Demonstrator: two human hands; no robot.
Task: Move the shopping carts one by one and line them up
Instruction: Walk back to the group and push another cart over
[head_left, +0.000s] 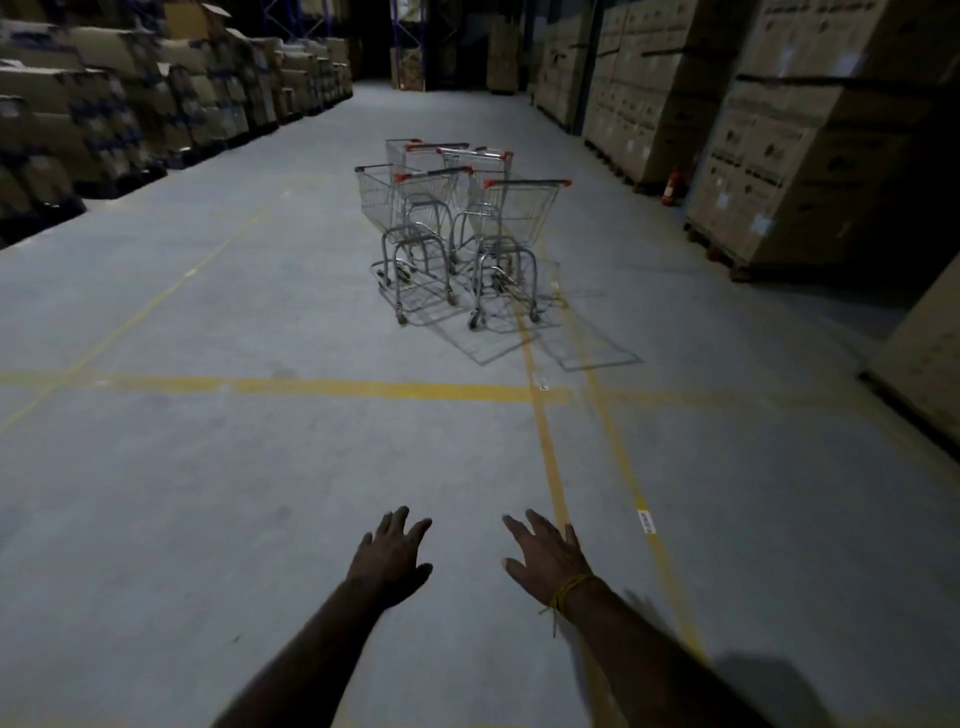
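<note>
Right now the fingers of both the left hand (393, 555) and the right hand (545, 557) are spread flat and hold nothing, stretched out over the bare floor (218, 499). Well ahead, the shopping carts (460, 223) stand bunched and skewed in the aisle. Best walk to the nearest cart (511, 244), curl both hands round its red-tipped handle (527, 183), and draw it clear alone.
</note>
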